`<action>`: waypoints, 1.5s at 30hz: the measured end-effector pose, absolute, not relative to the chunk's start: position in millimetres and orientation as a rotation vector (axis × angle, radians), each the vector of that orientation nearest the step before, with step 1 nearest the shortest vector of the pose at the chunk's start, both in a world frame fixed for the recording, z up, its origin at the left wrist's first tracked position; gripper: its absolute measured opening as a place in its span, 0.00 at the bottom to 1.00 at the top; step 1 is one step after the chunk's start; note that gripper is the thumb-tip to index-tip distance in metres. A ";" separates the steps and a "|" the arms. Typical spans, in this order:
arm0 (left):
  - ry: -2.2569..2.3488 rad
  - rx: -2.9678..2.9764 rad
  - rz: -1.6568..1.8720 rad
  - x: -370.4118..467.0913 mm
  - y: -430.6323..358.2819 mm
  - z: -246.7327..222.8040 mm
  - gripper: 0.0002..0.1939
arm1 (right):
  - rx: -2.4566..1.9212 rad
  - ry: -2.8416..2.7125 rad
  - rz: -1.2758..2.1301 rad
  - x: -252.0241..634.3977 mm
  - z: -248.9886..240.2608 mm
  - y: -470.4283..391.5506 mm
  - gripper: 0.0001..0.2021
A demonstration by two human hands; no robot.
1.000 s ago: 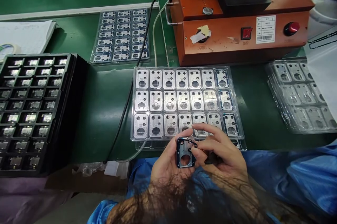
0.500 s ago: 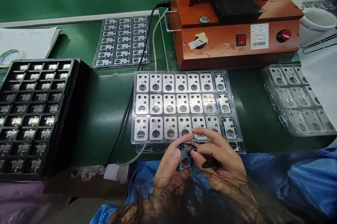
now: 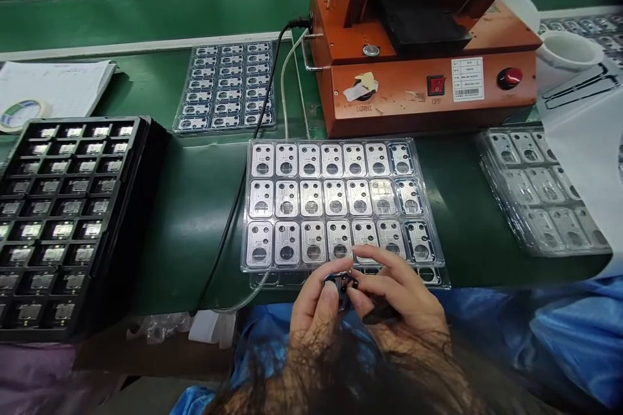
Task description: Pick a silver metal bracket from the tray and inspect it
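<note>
My left hand [image 3: 316, 308] and my right hand [image 3: 399, 301] meet at the near edge of the bench, both pinching one small dark metal plate [image 3: 341, 285] with round holes; it is tilted edge-on, mostly hidden by my fingers. My right hand also holds a small black object [image 3: 377, 317] in its palm. Just beyond my fingers lies a clear tray [image 3: 440, 252] with three rows of silver plates, its right column holding darker blue-rimmed ones [image 3: 409, 197]. Hair hides my wrists.
An orange machine [image 3: 418, 87] with a red switch stands behind the tray. A black cable [image 3: 238, 194] crosses the green mat. A stack of black trays [image 3: 63, 220] sits left, a blue-plate tray [image 3: 224, 87] at the back, clear trays [image 3: 540, 191] right, and a notepad with tape [image 3: 24, 113] far left.
The dark plate has turned from facing me to nearly edge-on between my fingers. The view has tipped up, so everything sits lower in the picture.
</note>
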State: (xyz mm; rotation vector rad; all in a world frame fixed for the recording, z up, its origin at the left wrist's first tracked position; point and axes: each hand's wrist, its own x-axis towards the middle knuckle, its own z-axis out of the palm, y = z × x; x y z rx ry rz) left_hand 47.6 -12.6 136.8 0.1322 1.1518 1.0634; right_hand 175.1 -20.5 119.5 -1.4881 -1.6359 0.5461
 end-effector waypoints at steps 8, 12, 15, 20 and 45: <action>1.229 0.432 1.113 44.4 -15.9 126.4 0.25 | -1.531 -1.678 0.425 172.5 122.7 -21.8 0.08; 1.233 0.562 1.139 44.1 -14.1 126.1 0.24 | -1.576 -1.674 0.375 170.0 121.3 -23.7 0.09; 1.260 0.624 1.162 45.1 -13.1 123.6 0.22 | -1.609 -1.692 0.271 169.1 121.0 -24.9 0.12; 1.263 0.689 1.188 42.1 -12.0 114.4 0.24 | -1.560 -1.703 0.273 167.6 121.0 -28.3 0.16; 1.234 0.396 1.088 45.7 -7.4 129.4 0.25 | -1.651 -1.875 0.193 176.5 121.7 -31.0 0.14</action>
